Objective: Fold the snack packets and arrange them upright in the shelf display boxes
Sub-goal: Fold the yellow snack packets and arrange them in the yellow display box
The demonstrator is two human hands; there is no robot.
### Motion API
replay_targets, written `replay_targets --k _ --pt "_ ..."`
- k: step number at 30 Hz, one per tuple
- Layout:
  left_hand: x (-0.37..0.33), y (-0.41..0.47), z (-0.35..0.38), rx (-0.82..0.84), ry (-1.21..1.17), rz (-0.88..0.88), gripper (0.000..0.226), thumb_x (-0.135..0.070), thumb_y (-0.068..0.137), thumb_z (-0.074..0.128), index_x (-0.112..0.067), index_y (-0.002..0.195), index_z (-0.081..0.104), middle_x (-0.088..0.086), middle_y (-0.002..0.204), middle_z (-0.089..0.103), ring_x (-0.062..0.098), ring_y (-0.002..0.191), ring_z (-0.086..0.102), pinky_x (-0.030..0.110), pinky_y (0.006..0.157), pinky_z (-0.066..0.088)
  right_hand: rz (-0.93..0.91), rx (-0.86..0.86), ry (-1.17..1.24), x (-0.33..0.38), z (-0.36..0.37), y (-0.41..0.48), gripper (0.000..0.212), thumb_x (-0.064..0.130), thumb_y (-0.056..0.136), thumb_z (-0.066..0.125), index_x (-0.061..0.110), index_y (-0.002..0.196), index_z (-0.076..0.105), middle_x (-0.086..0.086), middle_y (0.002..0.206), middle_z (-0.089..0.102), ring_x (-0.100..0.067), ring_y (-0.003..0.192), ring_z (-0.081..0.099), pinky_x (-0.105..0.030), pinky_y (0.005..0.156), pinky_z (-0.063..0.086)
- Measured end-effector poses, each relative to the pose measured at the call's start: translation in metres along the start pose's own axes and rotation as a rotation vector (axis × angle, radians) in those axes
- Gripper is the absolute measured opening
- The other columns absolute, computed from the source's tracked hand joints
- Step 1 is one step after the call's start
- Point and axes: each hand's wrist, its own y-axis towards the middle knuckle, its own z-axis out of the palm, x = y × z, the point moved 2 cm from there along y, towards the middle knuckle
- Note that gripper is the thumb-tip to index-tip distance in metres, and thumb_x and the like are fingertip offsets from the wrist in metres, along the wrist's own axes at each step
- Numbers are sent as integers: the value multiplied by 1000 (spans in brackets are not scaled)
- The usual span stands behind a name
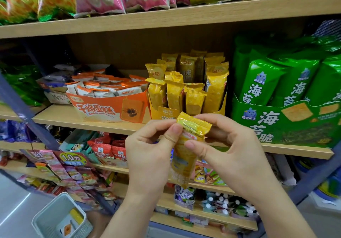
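Both hands, left hand (147,153) and right hand (232,151), pinch the yellow packet (186,145) at its top, mid-fold I'd say, just in front of the shelf edge (110,127). Next it probably needs standing upright in the yellow display box (167,113).

A: What do we see on the yellow packet (182,165)?
B: We see thin, shiny plastic with crinkles.
A: And the shelf board (184,12)?
B: We see pale wood, smooth and dull. The orange box (99,108) looks like card, the green bags (262,79) glossy, the grey basket (53,210) matt plastic.
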Motion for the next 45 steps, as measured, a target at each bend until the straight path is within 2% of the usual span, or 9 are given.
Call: replay_targets --k 4,9,14,18,22,26,37,42,45 --pt "-1 3 0 117 -62 -127 16 -32 72 74 -27 87 79 6 87 76 24 85 72 34 73 59 -107 -22 -172 -2 0 -1 40 43 80 70 36 119 67 26 106 69 5 103 63 -22 85 54" --pt "-4 7 -1 137 17 -112 16 -30 69 72 -22 80 80 7 81 75 23 79 71 34 71 57 -146 5 -269 -3 3 -2 49 47 80 68 27 125 66 19 108 71 3 101 65 -27 84 56" --pt "-4 10 -6 39 -6 -87 20 -34 61 73 -21 75 79 7 78 74 23 78 71 35 71 58 11 149 -170 -9 -6 3 68 56 66 70 40 130 56 36 114 62 17 110 54 -7 94 42" --pt "-4 15 -7 37 -83 -113 25 -36 62 72 -21 80 79 7 81 74 24 81 71 36 71 59 36 215 -144 -15 -4 4 60 55 72 67 38 129 59 28 117 65 11 110 57 -14 93 46" --pt "-6 11 -3 149 51 20 25 -32 83 62 -27 106 72 -2 102 74 15 98 70 28 78 58 49 117 -31 -18 -2 4 46 54 71 68 38 114 65 24 104 70 3 99 64 -19 84 52" --pt "-5 4 4 344 266 205 44 -44 92 53 -33 135 50 -7 140 53 1 130 48 14 97 45 39 73 -7 -16 -2 5 41 52 76 68 33 113 66 19 98 72 -4 92 67 -29 77 56" --pt "-1 2 6 235 194 151 24 -27 92 57 -30 114 68 -9 131 62 -1 124 54 15 91 49 36 10 -143 -13 1 0 53 65 70 62 36 114 62 16 94 67 -5 90 63 -30 70 55" --pt "-4 5 8 134 97 55 23 -30 93 54 -24 104 73 -10 116 71 6 113 63 28 89 56 100 144 26 -14 1 0 35 47 76 70 34 108 64 15 98 68 -5 94 62 -29 81 55" --pt "-3 4 10 111 44 -21 24 -33 90 55 -28 105 74 -6 116 71 10 114 64 38 94 54 98 84 92 -15 1 0 27 43 77 75 34 101 67 14 92 70 -5 87 64 -25 75 55"
